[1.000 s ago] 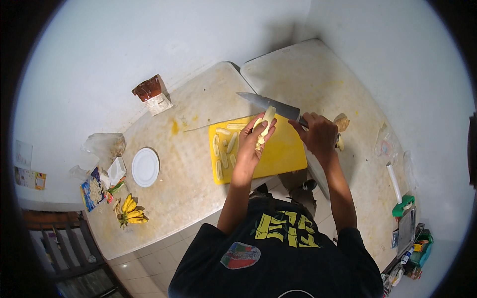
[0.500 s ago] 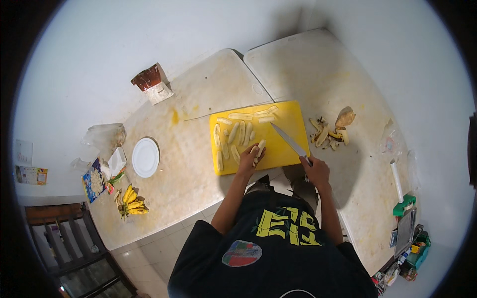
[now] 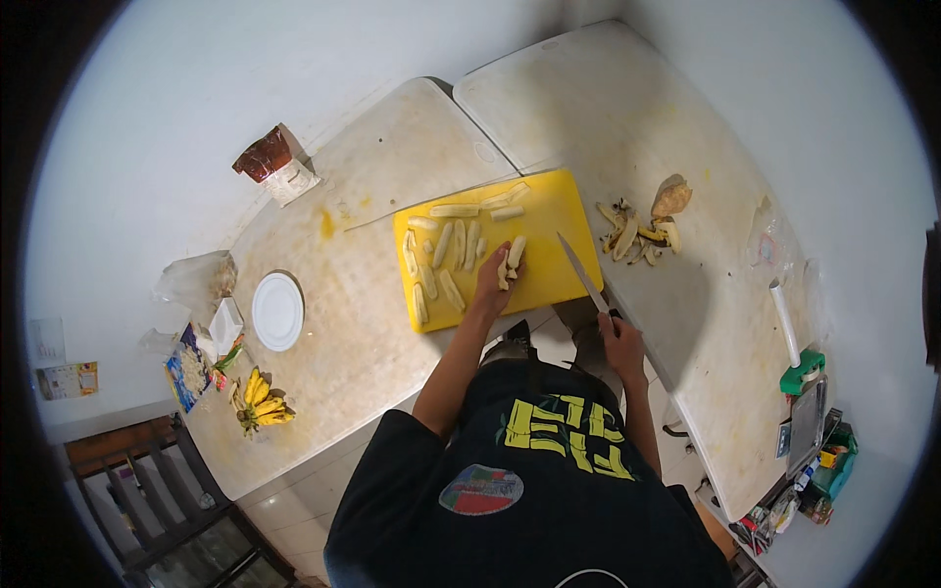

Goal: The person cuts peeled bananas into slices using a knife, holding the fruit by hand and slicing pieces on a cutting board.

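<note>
The pale desk [image 3: 363,255] is spreading across the middle of the frame, and your yellow cutting board [image 3: 544,220] is lying on it just above the centre. A brown-and-white packet [image 3: 278,167] is resting at the upper left, near the wall. Your knife [image 3: 584,274] is slanting across the board's right side, its tip pointing up and to the left. Right of the board, a heap of banana peels [image 3: 627,230] is lying on the desk. At the left of the frame, a round white plate [image 3: 277,312] is sitting flat, and below it a bunch of yellow bananas [image 3: 260,400] is resting. Your right hand [image 3: 622,345] is gripping the knife's handle, its fingers curling around it. Your left hand [image 3: 492,281] is reaching over the board's lower part, its fingers holding peeled banana pieces [image 3: 517,252]. Pale banana slices [image 3: 442,245] are lying across the board's left half and along its upper edge.
</note>
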The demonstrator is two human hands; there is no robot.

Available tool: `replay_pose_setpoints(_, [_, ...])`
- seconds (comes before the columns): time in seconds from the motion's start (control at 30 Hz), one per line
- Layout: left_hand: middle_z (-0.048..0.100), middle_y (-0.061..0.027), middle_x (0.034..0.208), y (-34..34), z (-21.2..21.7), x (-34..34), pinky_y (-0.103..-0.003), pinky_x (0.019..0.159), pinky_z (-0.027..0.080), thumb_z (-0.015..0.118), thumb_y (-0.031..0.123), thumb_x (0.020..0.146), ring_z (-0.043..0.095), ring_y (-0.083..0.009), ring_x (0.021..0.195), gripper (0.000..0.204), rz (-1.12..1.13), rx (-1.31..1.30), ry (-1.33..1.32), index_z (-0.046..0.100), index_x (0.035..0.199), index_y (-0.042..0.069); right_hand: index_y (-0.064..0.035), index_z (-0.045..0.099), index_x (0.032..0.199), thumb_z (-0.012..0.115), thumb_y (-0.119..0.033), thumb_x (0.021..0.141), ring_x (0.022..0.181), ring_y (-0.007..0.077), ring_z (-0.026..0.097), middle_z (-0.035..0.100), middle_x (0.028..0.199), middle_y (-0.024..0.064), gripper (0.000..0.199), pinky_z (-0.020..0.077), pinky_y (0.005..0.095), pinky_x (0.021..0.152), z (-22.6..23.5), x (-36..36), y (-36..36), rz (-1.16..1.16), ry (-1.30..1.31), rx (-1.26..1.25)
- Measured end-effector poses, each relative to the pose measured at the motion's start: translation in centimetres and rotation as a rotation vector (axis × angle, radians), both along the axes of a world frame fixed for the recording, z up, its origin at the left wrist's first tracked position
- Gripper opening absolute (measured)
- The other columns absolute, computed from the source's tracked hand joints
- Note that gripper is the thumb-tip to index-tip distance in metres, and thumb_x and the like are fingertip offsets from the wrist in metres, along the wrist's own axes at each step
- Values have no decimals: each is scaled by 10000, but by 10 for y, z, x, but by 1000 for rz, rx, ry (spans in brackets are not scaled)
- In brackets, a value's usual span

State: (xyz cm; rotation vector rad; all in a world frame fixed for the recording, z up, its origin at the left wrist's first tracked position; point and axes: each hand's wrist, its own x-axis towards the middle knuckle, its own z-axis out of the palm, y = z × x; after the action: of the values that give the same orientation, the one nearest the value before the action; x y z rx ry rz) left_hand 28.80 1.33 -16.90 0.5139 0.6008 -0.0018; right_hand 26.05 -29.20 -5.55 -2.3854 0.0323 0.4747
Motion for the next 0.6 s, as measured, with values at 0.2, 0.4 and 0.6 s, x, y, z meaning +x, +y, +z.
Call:
replay_pose_setpoints(0.2, [636,-74,1345,13,10,-9,-385,948,582,580,317,1074,639,-217,1158,458,-24,37,27,538,1476,100,-15,718,942,546,-627,1014,819,447,679,698,822,230,639,501,507,721,1,2,7,47,-7,-33])
replay_pose_setpoints(0.4, [585,-26,1399,18,26,-30,-452,1016,546,594,302,1061,563,-216,1249,479,-23,11,135,511,1501,131,-25,711,911,533,-643,1012,819,449,682,695,802,224,651,503,519,718,-5,2,11,102,-38,-41])
replay_pose_setpoints(0.6, [543,-130,1454,20,40,-60,-442,1014,583,603,169,1044,603,-289,1258,524,49,116,226,446,1537,85,-23,712,892,544,-633,1010,795,444,677,687,785,225,644,488,518,692,-2,2,16,117,-15,-38])
